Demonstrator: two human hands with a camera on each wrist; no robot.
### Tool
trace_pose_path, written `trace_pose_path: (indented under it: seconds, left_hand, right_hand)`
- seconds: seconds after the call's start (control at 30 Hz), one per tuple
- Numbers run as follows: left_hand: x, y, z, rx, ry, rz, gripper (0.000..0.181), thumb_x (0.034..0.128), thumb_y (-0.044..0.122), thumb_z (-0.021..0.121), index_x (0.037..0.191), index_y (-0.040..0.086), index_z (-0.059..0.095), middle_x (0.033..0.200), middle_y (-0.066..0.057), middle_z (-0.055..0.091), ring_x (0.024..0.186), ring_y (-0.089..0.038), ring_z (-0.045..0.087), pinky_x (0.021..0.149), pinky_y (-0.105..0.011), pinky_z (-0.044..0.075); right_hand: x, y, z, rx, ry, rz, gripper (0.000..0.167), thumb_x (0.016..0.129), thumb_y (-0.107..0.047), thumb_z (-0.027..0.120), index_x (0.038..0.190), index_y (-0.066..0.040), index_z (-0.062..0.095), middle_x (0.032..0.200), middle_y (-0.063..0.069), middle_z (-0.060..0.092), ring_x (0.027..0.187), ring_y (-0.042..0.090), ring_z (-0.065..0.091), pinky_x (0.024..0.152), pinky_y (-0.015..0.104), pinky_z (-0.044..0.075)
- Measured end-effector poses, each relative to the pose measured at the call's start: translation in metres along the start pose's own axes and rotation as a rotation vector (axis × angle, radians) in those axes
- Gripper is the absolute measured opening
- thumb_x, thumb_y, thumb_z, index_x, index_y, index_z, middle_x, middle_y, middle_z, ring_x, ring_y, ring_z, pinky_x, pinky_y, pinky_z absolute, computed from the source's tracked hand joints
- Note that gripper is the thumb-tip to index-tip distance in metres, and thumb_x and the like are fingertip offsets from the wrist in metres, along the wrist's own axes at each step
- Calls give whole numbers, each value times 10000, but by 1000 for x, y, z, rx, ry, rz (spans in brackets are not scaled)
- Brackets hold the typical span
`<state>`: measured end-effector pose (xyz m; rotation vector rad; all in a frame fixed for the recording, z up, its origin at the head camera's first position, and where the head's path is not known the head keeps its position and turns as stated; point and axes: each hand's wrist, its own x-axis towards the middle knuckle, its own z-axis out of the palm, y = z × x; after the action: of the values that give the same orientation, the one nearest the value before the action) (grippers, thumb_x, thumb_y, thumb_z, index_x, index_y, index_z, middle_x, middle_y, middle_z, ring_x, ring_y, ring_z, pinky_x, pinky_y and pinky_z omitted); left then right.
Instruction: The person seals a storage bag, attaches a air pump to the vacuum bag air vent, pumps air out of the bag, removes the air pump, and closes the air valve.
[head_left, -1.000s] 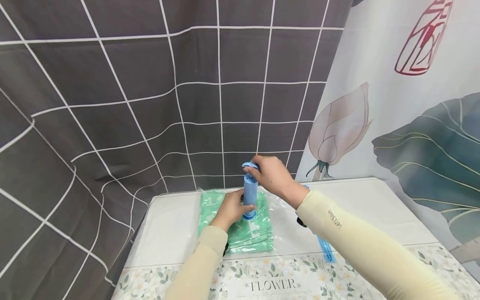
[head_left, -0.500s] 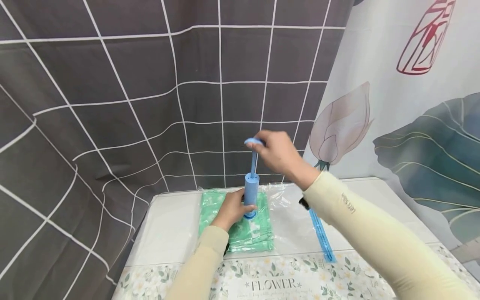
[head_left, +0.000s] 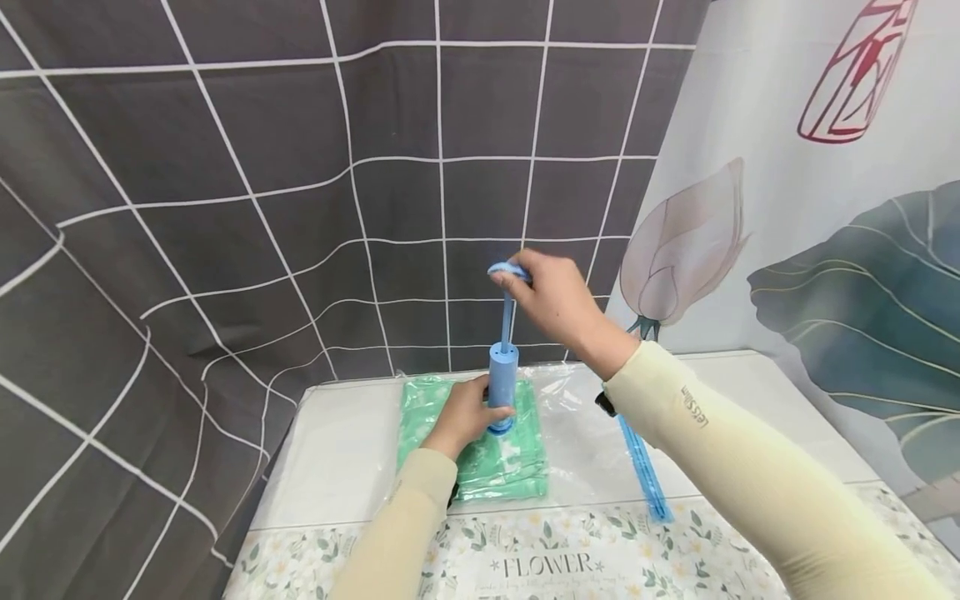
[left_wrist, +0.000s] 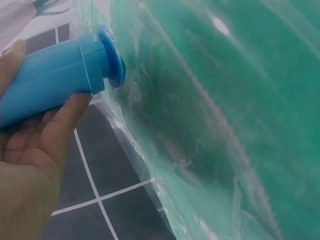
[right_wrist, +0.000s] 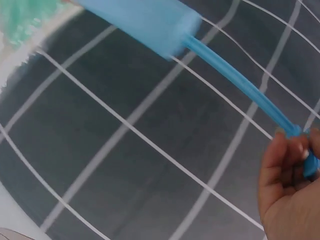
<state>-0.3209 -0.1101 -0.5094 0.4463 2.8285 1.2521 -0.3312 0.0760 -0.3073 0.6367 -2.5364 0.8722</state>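
Observation:
A blue hand pump stands upright on a clear plastic bag with folded green fabric inside. My left hand grips the lower part of the pump's barrel. In the left wrist view, the flared blue nozzle sits against the bag's surface. My right hand holds the pump's handle, high above the barrel. Between them the plunger rod is drawn far out; the right wrist view shows the rod running from barrel to fingers.
A blue zip strip lies along the bag's right side. The bag rests on a white table with a floral cover at the front. Dark gridded cloth hangs behind, and a printed curtain hangs at right.
My right hand has risen with the handle, drawing the plunger rod out of the barrel. Most of this happened in the first half second. The left hand has stayed on the barrel.

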Motion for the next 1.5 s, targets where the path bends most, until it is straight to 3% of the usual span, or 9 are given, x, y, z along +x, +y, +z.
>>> trace_pose_path:
  seconds: [0.3,0.47,0.63,0.93,1.07,1.23,1.33,1.5]
  left_hand:
    - [0,1,2,1,-24,6,552,1017,257,885,1472,8,695,1364,-199,816,1240,-375,813,1044,-527,693]
    - [1,0,3,-10,-14,12,534,1015,236,887,1458,1,700,1351,-203,819,1228,-374,817,1030,-523,697]
    - [1,-1,3,1,-10,12,552,1009,251,893,1464,5,699,1366,-210,814,1252,-389,808,1064,-543,683]
    - [0,0,0,19,-9,-11,591,990,275,910,1470,-1,703,1381,-231,806,1277,-408,796,1118,-571,655]
    - [-1,1,-2,21,-1,-7,584,984,266,917,1460,0,708,1369,-227,813,1265,-402,803,1109,-562,662]
    - [-1,0,-4,9,1,0,573,990,254,912,1459,-4,708,1360,-231,814,1261,-409,802,1101,-573,662]
    - [-2,-1,-4,12,-4,-10,572,996,262,905,1464,2,704,1366,-218,814,1259,-398,801,1093,-568,665]
    - [-1,-1,-1,9,-8,-11,551,1009,256,894,1459,1,701,1355,-212,817,1232,-382,812,1055,-548,682]
  right_hand:
    - [-33,30,46,-53,-210,44,248,1110,-322,764,1085,-77,789,878,59,787,693,142,621,661,311,517]
    - [-38,34,53,-33,-209,42,232,1119,-307,751,1069,-83,787,869,58,788,680,145,624,646,302,506]
    - [-28,26,39,-34,-161,42,263,1113,-328,754,1065,-75,807,852,62,789,684,151,627,659,324,529]
    - [10,-9,-22,-6,-48,18,279,1129,-345,731,1068,-84,807,739,36,630,683,221,527,670,363,441]
    - [13,-14,-28,8,-24,13,272,1137,-340,723,1076,-80,775,724,23,561,671,221,502,656,361,421]
    - [2,-6,-8,-7,-21,11,281,1137,-326,726,1157,-51,776,874,91,733,721,228,577,714,386,507]
    - [-9,5,13,-26,-87,19,293,1130,-327,736,1168,-42,792,937,102,804,709,197,604,720,377,541]
    - [-30,23,44,-41,-206,65,264,1131,-329,732,1107,-71,786,846,62,776,654,142,606,645,312,512]
